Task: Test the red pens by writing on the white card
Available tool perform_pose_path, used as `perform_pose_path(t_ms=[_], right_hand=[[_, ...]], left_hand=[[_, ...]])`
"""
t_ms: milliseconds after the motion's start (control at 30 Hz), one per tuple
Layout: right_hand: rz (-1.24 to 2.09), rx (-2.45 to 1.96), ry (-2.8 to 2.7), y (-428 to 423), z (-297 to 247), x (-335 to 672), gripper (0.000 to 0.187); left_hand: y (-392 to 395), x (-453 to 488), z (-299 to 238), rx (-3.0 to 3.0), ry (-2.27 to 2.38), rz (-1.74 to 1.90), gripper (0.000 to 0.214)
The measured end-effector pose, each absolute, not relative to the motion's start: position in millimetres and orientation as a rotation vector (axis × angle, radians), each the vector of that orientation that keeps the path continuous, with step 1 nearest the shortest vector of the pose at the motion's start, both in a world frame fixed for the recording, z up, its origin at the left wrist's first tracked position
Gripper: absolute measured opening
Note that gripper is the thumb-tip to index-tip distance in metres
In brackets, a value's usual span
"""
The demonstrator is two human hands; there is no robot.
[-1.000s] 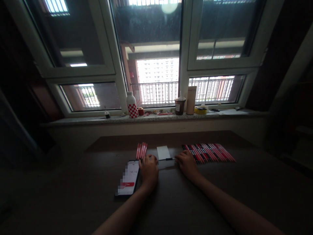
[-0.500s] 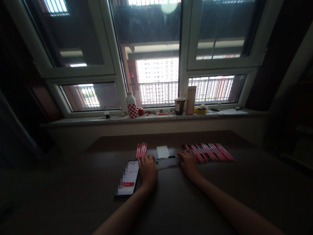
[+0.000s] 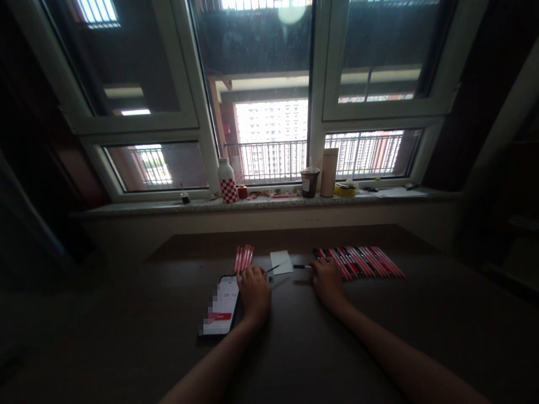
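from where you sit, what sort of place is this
Probably a room in a home or dormitory: a large window facing a railing and a tall building, a sill holding a checkered bottle and a drink cup, and a dark table in front of it.

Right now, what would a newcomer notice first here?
Probably the bright, pale-framed glass window across the top. Below, slim red and black pens form a row at right; at centre, the left hand holds a thin dark rod, the right hand a slim black-ended piece.
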State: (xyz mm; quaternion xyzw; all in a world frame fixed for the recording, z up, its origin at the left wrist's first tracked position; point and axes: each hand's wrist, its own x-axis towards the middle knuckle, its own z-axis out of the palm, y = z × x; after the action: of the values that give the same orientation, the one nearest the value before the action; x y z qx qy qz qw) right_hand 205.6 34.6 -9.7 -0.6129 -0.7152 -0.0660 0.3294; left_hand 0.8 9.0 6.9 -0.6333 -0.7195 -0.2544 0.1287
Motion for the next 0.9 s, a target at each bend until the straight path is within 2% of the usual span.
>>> perform_pose_path(t_ms=[267, 633, 900], right_hand=[[-0.154, -1.588, -1.88, 34.6, -9.7, 204.5, 0.021], [-0.131, -1.579, -1.897, 34.0, -10.0, 203.5, 0.021], [-0.12, -1.569, -1.904, 35.0, -10.4, 203.6, 0.021]], left_hand=[[0.6, 9.2, 14.1, -1.919, -1.998, -0.699, 0.025], [-3.4, 9.7, 13.6, -2.077, -1.966, -0.712, 0.015], [-2.3, 9.6, 12.7, -2.085, -2.015, -0.675, 0.017]])
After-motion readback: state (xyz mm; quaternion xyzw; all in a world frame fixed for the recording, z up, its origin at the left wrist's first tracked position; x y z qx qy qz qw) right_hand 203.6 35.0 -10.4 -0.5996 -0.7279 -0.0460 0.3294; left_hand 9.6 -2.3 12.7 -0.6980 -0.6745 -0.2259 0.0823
